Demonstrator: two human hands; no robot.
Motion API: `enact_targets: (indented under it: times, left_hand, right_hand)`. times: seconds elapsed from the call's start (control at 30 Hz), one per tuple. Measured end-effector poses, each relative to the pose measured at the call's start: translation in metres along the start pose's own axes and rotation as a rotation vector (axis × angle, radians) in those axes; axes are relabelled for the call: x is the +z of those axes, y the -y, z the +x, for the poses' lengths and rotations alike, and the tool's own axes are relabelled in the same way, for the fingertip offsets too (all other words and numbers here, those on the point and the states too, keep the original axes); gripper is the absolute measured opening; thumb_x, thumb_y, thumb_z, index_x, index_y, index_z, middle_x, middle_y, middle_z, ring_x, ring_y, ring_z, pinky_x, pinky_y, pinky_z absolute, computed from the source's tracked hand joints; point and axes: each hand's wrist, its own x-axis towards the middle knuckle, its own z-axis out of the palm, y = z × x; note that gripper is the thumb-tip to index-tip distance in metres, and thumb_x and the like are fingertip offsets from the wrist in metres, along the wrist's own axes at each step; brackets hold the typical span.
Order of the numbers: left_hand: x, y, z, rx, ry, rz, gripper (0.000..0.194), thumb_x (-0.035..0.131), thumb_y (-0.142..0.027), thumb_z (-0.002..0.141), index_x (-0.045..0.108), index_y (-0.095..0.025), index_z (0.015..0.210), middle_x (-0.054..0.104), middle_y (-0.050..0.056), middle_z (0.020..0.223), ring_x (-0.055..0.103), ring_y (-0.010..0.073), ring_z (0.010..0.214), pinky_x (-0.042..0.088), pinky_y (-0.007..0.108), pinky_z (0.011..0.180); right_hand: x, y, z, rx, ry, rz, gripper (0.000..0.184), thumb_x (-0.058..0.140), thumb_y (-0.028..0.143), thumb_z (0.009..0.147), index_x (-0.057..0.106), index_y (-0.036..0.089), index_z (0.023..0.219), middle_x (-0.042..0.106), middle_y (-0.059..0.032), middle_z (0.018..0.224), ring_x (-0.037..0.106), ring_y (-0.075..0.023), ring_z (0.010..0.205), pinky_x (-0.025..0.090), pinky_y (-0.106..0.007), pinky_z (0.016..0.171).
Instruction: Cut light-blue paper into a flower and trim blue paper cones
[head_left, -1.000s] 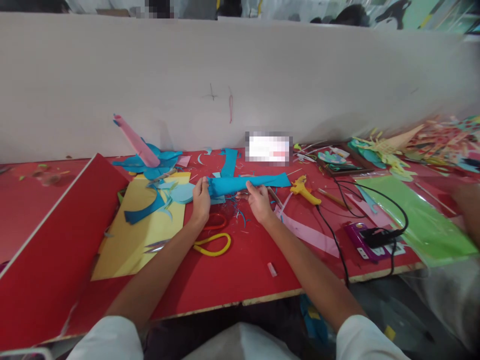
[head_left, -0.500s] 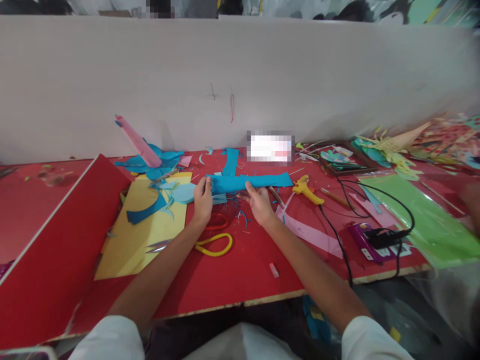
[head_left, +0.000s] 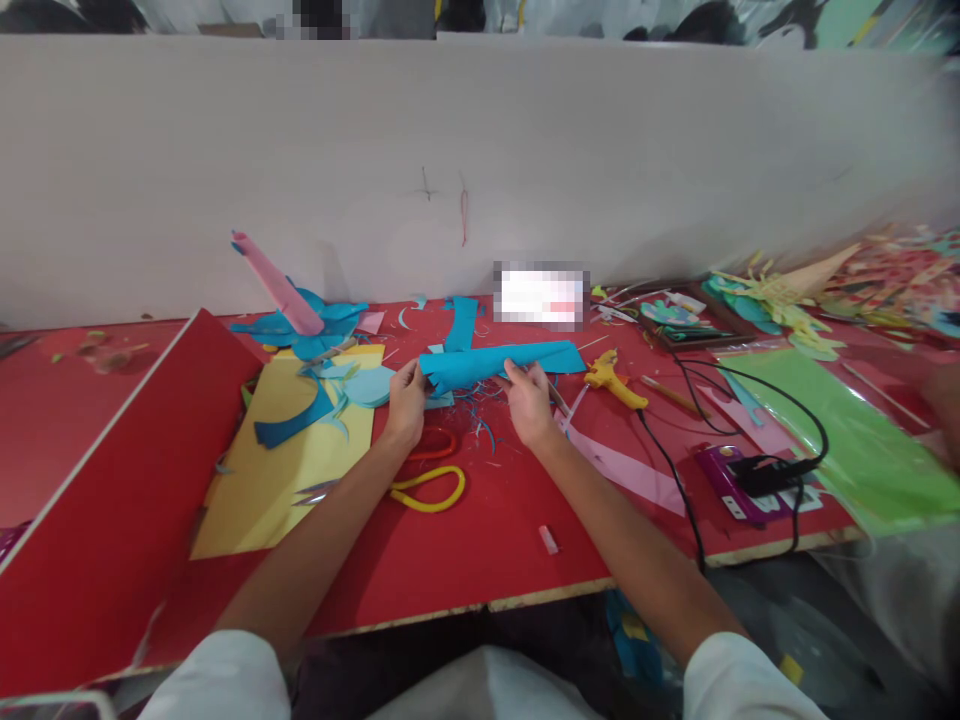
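A long blue paper strip (head_left: 487, 364) is held level above the table, its left end cut into a short fringe. My left hand (head_left: 406, 402) pinches that fringed end. Toward the strip's right half, my right hand (head_left: 531, 402) grips the lower edge, thumb on the front and fingers partly hidden behind. Just behind the strip lies another blue paper piece (head_left: 460, 322). Below my left hand are scissors with yellow and red handles (head_left: 431, 492), their blades over yellow paper (head_left: 259, 475). Right of the strip rests a yellow glue gun (head_left: 619, 382).
A pink paper cone on blue petals (head_left: 281, 290) stands at the back left. A red panel (head_left: 112, 500) rises at the left. A purple power strip (head_left: 726, 482) with black cords, green sheets (head_left: 855, 430) and a tray (head_left: 731, 328) are at the right. Behind stands a white wall (head_left: 480, 130).
The blue strip has turned and curled slightly, so its fringed end shows more. My right hand has shifted a little to the right along it. My left hand stays at the left end.
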Motion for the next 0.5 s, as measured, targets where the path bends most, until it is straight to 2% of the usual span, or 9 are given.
enact_targets:
  times: [0.3,0.43,0.5]
  left_hand:
    - [0.0022,-0.0019,-0.0002,0.004,-0.070,-0.001,0.057,0.078,-0.067,0.082,0.046,-0.022,0.068,0.035,-0.007,0.061,0.028,0.0087,0.053,0.027,0.023,0.048]
    - [-0.0002,-0.0031,-0.0004,0.117,-0.028,0.168,0.053,0.074,-0.064,0.087,0.051,-0.021,0.067,0.037,-0.005,0.064,0.030,0.0109,0.058,0.026,0.025,0.052]
    - [-0.0022,-0.0043,-0.0002,0.156,-0.026,0.207,0.050,0.075,-0.060,0.088,0.054,-0.020,0.066,0.040,-0.003,0.065,0.032,0.0118,0.062,0.027,0.026,0.054]
  right_hand:
    - [-0.0047,-0.0071,0.0034,-0.091,0.116,-0.168,0.036,0.090,0.049,0.077,0.066,0.026,0.092,0.075,0.0007,0.090,0.071,-0.0215,0.092,0.059,-0.040,0.093]
    - [-0.0044,-0.0074,0.0033,-0.144,0.138,-0.227,0.035,0.090,0.051,0.077,0.068,0.027,0.090,0.075,0.0000,0.086,0.070,-0.0233,0.094,0.057,-0.040,0.095]
    - [-0.0026,-0.0060,0.0015,-0.126,0.150,-0.227,0.037,0.090,0.054,0.076,0.070,0.027,0.094,0.075,-0.0007,0.088,0.071,-0.0243,0.096,0.058,-0.040,0.094]
